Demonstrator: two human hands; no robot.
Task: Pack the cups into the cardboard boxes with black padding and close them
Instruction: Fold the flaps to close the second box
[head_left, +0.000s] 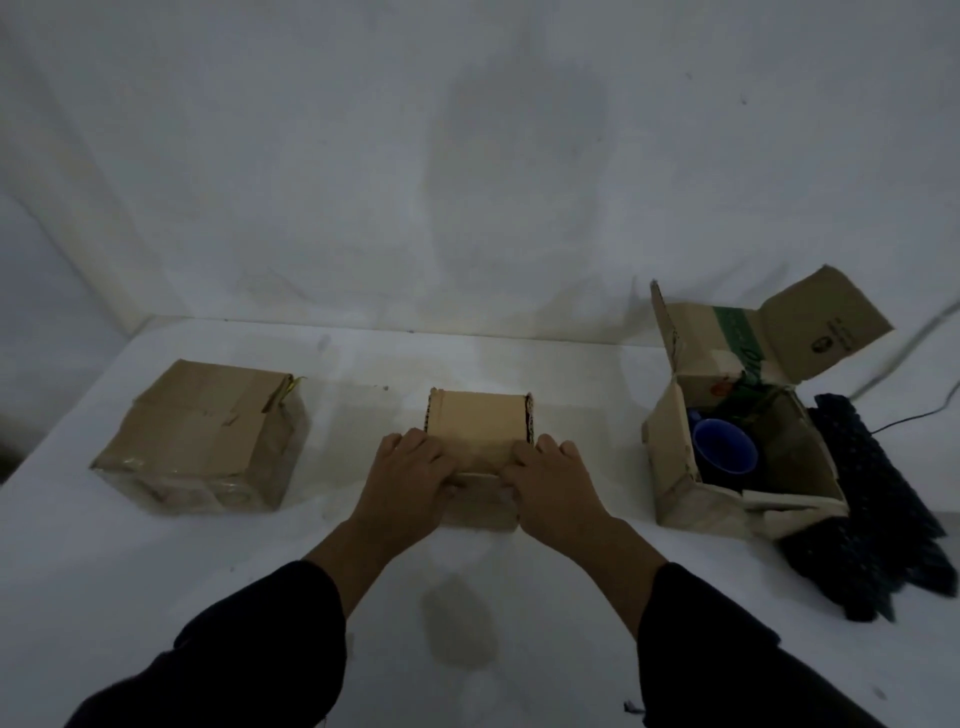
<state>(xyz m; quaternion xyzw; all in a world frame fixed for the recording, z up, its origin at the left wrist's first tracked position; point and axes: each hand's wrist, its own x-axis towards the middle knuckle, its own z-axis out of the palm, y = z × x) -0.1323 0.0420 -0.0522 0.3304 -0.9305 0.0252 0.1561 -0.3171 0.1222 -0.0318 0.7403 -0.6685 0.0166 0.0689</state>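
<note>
From my remote seat, the middle cardboard box (480, 421) sits at the centre of the white tabletop (208, 571), its top flap folded down flat. Both hands are on its near edge. The left hand (408, 480) rests on the 9 o'clock corner of that flap with its fingers bent over the cardboard and its thumb tucked against the front face, so its grip pinches the box edge. The right hand (553, 483) mirrors it on the 3 o'clock corner, with bent fingers on top and the thumb at the front edge, and its grip is also closed on the box. Dark sleeves (249, 660) cover both forearms.

At 9 o'clock from the middle box, well apart, I see the left cardboard box (202, 431), closed, its top creased and taped. At 3 o'clock stands the right cardboard box (691, 504) with its flaps raised. A blue cup (724, 454) sits inside it, toward its 9 o'clock wall, mouth facing up. Black padding (872, 519) lies on the tabletop against that box's 3 o'clock side and reaches toward 5 o'clock. A thin cable (914, 415) runs off at 2 o'clock. A faint stain (460, 629) marks the tabletop at 6 o'clock, between my forearms.
</note>
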